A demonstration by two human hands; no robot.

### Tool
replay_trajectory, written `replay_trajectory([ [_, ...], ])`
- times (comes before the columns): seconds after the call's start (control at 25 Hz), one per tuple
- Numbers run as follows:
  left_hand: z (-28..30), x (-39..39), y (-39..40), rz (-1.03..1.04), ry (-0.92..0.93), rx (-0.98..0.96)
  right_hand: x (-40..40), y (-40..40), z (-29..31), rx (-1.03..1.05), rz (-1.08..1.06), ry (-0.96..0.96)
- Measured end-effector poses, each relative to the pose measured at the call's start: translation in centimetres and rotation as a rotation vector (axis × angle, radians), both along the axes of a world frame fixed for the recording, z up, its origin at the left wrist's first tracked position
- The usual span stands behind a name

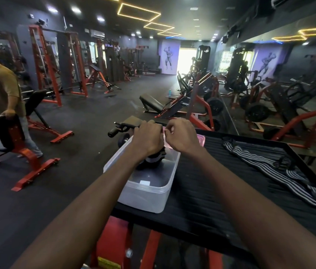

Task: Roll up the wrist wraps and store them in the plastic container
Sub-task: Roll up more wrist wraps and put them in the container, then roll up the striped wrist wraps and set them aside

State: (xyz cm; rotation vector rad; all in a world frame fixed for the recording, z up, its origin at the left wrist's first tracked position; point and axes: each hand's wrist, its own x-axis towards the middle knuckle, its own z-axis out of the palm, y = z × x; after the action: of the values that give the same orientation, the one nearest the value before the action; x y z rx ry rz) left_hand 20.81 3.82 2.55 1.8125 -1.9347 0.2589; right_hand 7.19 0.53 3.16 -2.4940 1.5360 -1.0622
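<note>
Both hands, left hand (147,139) and right hand (180,137), seem to hold a striped wrap (154,157) over the clear box (149,193).

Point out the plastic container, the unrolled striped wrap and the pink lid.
plastic container (154,199): head view, near clear wall.
unrolled striped wrap (258,160): head view, middle of the strap.
pink lid (200,139): head view, right corner.

Translucent, smooth plastic container (159,199) sits on a ribbed matt black platform (201,200); striped woven-cloth wrist wraps (265,162) (black and white).
</note>
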Motion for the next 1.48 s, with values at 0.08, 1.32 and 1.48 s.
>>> replay_trajectory([
  [0.08, 0.2, -2.0, -0.2, -0.017, 0.013, -0.004, -1.9, -0.3, -0.3, 0.02, -0.054, -0.112],
  [1.32, -7.3, -28.1, -5.8, -0.197, 0.176, 0.51, -33.4, -4.7, -8.9, 0.661, -0.503, 0.394],
  [1.48, -7.3, -27.4, -5.6, -0.193, 0.201, 0.507, -32.2, -4.6, -8.3, 0.697, -0.521, 0.397],
])
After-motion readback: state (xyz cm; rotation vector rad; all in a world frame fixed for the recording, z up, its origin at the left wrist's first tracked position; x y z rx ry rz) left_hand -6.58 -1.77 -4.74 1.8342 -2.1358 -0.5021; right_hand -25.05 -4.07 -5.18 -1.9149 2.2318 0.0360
